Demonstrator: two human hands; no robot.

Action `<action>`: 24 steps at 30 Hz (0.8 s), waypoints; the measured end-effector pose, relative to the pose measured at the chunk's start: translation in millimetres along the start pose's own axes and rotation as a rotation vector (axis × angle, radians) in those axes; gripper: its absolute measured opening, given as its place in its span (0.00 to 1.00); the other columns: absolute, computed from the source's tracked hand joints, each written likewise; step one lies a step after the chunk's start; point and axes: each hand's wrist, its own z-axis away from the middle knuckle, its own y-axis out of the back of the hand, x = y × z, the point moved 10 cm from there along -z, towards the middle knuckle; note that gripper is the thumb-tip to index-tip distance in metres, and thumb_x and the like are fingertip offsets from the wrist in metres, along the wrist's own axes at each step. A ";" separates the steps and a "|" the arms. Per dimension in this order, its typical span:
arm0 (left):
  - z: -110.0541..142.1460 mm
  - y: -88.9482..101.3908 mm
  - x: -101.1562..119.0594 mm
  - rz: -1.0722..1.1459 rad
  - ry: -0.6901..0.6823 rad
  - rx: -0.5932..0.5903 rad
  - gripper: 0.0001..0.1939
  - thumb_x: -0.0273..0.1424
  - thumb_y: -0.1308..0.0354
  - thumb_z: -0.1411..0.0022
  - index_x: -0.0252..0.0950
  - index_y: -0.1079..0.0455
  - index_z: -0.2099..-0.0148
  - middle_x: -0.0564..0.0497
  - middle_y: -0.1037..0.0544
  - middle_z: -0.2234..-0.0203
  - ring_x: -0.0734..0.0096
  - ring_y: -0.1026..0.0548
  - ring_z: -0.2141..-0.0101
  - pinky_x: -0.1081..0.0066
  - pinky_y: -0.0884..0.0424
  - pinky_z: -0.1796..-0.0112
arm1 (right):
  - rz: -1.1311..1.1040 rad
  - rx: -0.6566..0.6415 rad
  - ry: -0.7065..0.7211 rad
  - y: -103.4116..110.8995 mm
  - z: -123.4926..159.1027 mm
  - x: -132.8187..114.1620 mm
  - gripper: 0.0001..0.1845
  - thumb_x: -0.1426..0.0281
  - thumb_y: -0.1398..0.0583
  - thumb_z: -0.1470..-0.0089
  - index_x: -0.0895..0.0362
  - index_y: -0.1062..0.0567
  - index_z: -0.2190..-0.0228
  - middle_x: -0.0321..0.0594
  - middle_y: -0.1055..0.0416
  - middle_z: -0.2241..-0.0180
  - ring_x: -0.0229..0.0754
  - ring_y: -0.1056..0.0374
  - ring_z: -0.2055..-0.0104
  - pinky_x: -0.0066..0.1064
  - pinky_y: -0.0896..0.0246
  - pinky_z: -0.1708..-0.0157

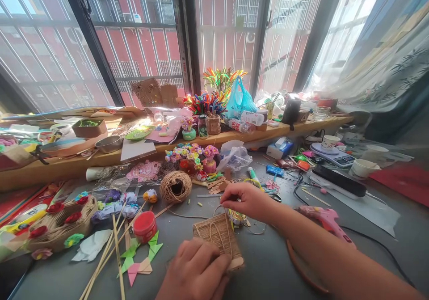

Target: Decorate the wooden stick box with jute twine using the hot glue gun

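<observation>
A small flat panel wrapped in jute twine lies tilted on the grey table, with the rounded end of a craft stick showing at its lower right. My left hand is closed over its near left edge, fingers bent across it. Just above the far right corner, my right hand pinches a loose strand of twine between thumb and fingers. That strand loops beside the panel. Behind it sits a ball of jute twine, its tail running over the table. A yellowish bundle is partly hidden under my right hand.
Left are a red-lidded tub, folded paper star, wooden sticks and a twine-wrapped flower box. Right are a pink glue gun, phone and kitchen scale. A crowded ledge runs behind.
</observation>
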 end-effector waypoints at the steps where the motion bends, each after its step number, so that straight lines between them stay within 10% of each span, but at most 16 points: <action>1: 1.7 0.7 0.3 -0.005 -0.010 0.058 0.10 0.31 0.47 0.24 0.43 0.24 0.51 0.53 0.18 0.66 0.63 0.23 0.66 0.64 0.32 0.63 | -0.029 0.018 -0.033 -2.6 0.8 6.5 0.07 0.64 0.33 0.40 0.54 0.17 0.65 0.38 0.20 0.69 0.42 0.27 0.68 0.32 0.32 0.68; 7: 1.8 6.2 4.6 -0.024 -0.038 0.173 0.14 0.27 0.50 0.24 0.42 0.23 0.51 0.52 0.18 0.67 0.65 0.23 0.67 0.64 0.37 0.65 | -0.181 0.119 -0.168 -14.4 11.4 29.7 0.09 0.61 0.32 0.42 0.54 0.20 0.63 0.37 0.21 0.68 0.42 0.26 0.67 0.32 0.30 0.67; 24: -4.9 9.4 26.3 -0.316 -0.077 -0.037 0.15 0.22 0.49 0.24 0.37 0.24 0.45 0.51 0.18 0.67 0.65 0.22 0.68 0.63 0.35 0.65 | -0.314 0.507 -0.286 -18.2 45.8 40.9 0.10 0.60 0.36 0.42 0.53 0.23 0.63 0.39 0.21 0.68 0.46 0.26 0.65 0.35 0.29 0.65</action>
